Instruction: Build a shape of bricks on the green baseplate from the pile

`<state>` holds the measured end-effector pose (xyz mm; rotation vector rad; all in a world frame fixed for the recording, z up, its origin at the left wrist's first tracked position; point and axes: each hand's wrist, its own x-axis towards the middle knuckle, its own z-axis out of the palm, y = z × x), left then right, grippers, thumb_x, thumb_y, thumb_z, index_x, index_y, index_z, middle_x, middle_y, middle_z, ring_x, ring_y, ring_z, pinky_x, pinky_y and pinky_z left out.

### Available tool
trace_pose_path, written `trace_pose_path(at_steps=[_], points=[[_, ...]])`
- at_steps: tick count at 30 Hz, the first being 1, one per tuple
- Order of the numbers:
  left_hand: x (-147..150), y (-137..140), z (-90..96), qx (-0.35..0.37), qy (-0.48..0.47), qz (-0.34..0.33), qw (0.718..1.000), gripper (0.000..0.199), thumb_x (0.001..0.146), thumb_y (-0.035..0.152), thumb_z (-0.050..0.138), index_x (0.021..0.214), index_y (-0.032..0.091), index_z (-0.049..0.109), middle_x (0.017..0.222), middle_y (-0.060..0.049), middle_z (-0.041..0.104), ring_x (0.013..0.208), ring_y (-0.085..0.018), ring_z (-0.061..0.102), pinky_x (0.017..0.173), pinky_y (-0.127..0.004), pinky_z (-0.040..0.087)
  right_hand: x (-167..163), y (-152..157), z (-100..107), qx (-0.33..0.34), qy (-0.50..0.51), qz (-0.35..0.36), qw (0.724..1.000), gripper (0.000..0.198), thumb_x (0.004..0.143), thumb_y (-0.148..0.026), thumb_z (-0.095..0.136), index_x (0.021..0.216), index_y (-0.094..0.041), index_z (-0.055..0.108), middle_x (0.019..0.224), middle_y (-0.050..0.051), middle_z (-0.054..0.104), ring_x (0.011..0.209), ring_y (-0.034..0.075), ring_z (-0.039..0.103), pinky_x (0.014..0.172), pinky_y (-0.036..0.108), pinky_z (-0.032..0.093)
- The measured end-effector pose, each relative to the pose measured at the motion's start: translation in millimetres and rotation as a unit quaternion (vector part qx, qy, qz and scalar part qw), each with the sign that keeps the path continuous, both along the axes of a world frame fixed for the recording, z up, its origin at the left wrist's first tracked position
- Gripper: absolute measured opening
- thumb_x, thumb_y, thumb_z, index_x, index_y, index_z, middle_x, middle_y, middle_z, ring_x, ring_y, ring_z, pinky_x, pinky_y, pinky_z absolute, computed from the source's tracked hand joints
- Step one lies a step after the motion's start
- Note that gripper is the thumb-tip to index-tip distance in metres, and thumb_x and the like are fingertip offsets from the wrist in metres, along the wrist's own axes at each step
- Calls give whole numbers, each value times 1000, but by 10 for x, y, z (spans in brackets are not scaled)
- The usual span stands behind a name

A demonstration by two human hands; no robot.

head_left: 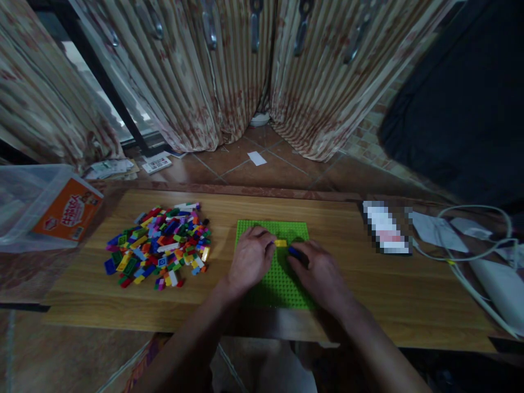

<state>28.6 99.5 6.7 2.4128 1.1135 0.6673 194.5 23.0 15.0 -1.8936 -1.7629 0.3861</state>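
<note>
A green studded baseplate [282, 278] lies on the wooden table, partly covered by both hands. Over its left part is my left hand [250, 259], fingers curled and pinched at the left end of a small yellow building brick [280, 243]. The brick's far end sticks out toward the right; whether it rests on the studs I cannot tell. My right hand [317, 267] is over the plate's right side, with a dark blue building brick [295, 252] between thumb and fingers. A short gap separates the two bricks.
Left of the plate lies a heap of mixed coloured bricks [159, 245]. A clear plastic box [24, 202] with an orange label stands at the far left. Toward the right are a pixelated phone-like object [387, 228], papers [438, 232] and a looping white cable [470, 281].
</note>
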Motion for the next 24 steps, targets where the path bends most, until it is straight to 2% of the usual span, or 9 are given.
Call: trace_pose_path(at_steps=[7, 12, 18, 24], points=[[1, -55, -16, 15, -31, 40, 999, 19, 90, 16, 56, 104, 20, 67, 107, -6, 67, 103, -22, 58, 94, -39, 48, 32, -33, 16, 3, 61, 19, 998, 20, 89, -23, 55, 102, -20, 70, 95, 7, 70, 85, 20, 66, 78, 36, 51], [5, -84, 9, 18, -33, 58, 998, 14, 89, 16, 56, 97, 20, 67, 99, -5, 67, 96, -22, 59, 89, -38, 47, 5, -37, 2, 7, 43, 15, 999, 18, 86, -19, 57, 97, -21, 71, 93, 6, 70, 82, 20, 66, 76, 35, 51], [4, -116, 8, 4, -15, 54, 998, 10, 89, 17, 56, 89, 20, 66, 89, -5, 68, 89, -21, 61, 84, -37, 46, -65, -23, 13, -7, 37, -21, 999, 21, 84, -19, 56, 99, -19, 71, 91, 7, 72, 81, 21, 66, 77, 36, 51], [-14, -176, -7, -10, -8, 46, 999, 12, 88, 15, 56, 87, 21, 66, 86, -4, 69, 87, -20, 62, 83, -36, 45, -141, -1, -36, 31, 61, -95, 993, 24, 83, -30, 58, 100, -19, 71, 83, 7, 73, 69, 20, 66, 67, 33, 50]])
